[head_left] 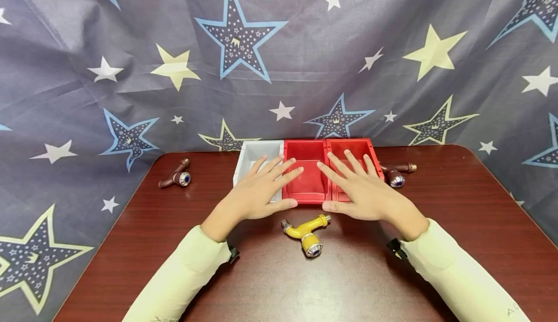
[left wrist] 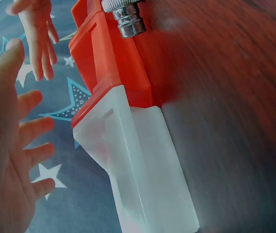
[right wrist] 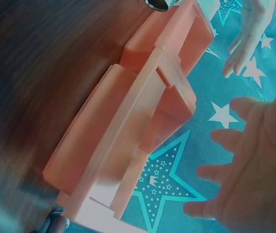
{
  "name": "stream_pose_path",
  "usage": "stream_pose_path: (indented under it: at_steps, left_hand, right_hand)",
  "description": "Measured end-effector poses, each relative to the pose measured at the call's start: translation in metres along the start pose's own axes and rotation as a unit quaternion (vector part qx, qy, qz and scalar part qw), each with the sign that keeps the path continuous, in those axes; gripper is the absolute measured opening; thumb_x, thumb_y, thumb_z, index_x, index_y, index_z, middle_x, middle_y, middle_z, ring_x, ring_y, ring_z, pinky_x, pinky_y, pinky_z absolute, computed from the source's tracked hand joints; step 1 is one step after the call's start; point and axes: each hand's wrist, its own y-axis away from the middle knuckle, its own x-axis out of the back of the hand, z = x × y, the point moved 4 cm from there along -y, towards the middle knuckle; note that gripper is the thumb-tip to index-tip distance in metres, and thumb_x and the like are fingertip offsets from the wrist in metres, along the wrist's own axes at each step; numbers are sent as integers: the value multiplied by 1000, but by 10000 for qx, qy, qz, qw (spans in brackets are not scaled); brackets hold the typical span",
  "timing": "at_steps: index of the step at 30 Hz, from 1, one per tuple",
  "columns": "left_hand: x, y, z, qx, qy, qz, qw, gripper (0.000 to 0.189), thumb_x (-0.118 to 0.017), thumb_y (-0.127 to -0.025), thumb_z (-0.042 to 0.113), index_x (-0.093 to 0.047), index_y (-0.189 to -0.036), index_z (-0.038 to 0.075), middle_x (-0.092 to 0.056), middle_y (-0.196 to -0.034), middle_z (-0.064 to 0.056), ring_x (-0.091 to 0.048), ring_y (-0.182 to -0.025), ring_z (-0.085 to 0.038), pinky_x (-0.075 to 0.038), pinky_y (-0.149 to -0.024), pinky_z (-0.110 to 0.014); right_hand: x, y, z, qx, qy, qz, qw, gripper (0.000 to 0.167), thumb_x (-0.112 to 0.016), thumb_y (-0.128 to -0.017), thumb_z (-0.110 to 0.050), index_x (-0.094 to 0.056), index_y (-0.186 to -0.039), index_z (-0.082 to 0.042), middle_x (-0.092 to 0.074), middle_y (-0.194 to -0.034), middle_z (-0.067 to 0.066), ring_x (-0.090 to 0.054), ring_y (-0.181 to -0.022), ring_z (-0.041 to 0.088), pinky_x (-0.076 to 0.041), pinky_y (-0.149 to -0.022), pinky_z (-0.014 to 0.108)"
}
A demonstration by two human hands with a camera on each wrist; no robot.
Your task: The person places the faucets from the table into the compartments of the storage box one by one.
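My left hand (head_left: 257, 191) hovers with fingers spread over the front of a white bin (head_left: 261, 143), fingertips reaching toward the middle red bin (head_left: 306, 179). Likewise spread, my right hand (head_left: 366, 193) overlaps the right-hand red bin (head_left: 355, 144). Both palms face down and hold nothing; the wrist views show each hand apart from the bins. Just in front of the bins, between the two wrists, lies a yellow tap (head_left: 307, 227) with a chrome-ended knob pointing toward me. Its metal end (left wrist: 130, 22) shows at the top of the left wrist view.
A brown tap (head_left: 176, 173) lies at the table's far left. Another brown tap (head_left: 403, 168) sits beside the right red bin, partly hidden by it. Behind the brown table (head_left: 209, 174) hangs a star-patterned cloth (head_left: 296, 80). The three bins stand side by side at the back edge.
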Motion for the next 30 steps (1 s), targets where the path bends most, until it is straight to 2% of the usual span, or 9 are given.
stream_pose_path:
  at_steps: [3, 6, 10, 13, 18, 23, 30]
  left_hand:
    - [1, -1, -1, -51, -133, 248, 9996, 78, -39, -99, 71, -26, -164, 29, -33, -165, -4, -31, -149, -31, -17, -121, -56]
    - [4, -1, -3, 84, -265, 423, 9987, 74, -47, -100, 64, -33, -162, 26, -40, -161, -6, -40, -141, -31, -28, -116, -54]
    - [8, 0, -7, 558, -355, 610, 9959, 69, -51, -100, 59, -40, -158, 24, -47, -155, -9, -48, -133, -33, -38, -107, -56]
    - [12, 3, -14, 987, -315, 837, 9911, 66, -55, -100, 55, -45, -155, 21, -52, -149, -10, -53, -128, -35, -44, -102, -57]
    - [17, 8, -27, 1711, 18, 1155, 9785, 61, -60, -98, 49, -51, -150, 17, -57, -142, -11, -56, -121, -37, -50, -90, -56]
    - [22, 15, -41, 2325, 337, 1372, 9623, 58, -60, -98, 43, -53, -148, 14, -58, -139, -13, -56, -118, -39, -54, -81, -59]
    - [24, 25, -60, 3162, 843, 1321, 9356, 52, -57, -97, 35, -57, -144, 13, -58, -137, -16, -57, -120, -40, -53, -77, -66]
  right_hand:
    - [0, 0, 1, -8, 24, -30, 10000, 94, -45, -90, -81, -12, -165, -36, -6, -172, 2, -2, -155, 42, -2, -117, 72]
    - [2, 1, 1, 40, 11, -9, 10000, 94, -49, -90, -78, -13, -165, -35, -9, -172, 5, -8, -154, 45, -7, -116, 73]
    - [5, 1, 1, 87, 30, 135, 9999, 92, -60, -92, -68, -15, -165, -35, -19, -170, 8, -17, -152, 44, -13, -115, 72]
    - [9, 1, 1, 169, 127, 260, 9994, 91, -67, -92, -59, -20, -165, -32, -28, -167, 12, -26, -149, 43, -21, -114, 70]
    - [15, 2, 3, 237, 183, 317, 9990, 85, -71, -92, -52, -33, -162, -21, -44, -156, 17, -42, -138, 41, -33, -108, 66]
    - [24, 3, 8, 159, 167, 320, 9992, 76, -71, -94, -48, -44, -156, -15, -53, -147, 17, -49, -132, 40, -38, -105, 67]
    - [33, 7, 19, 42, 84, 378, 9992, 69, -69, -95, -47, -50, -153, -13, -56, -141, 18, -51, -130, 39, -42, -100, 65]
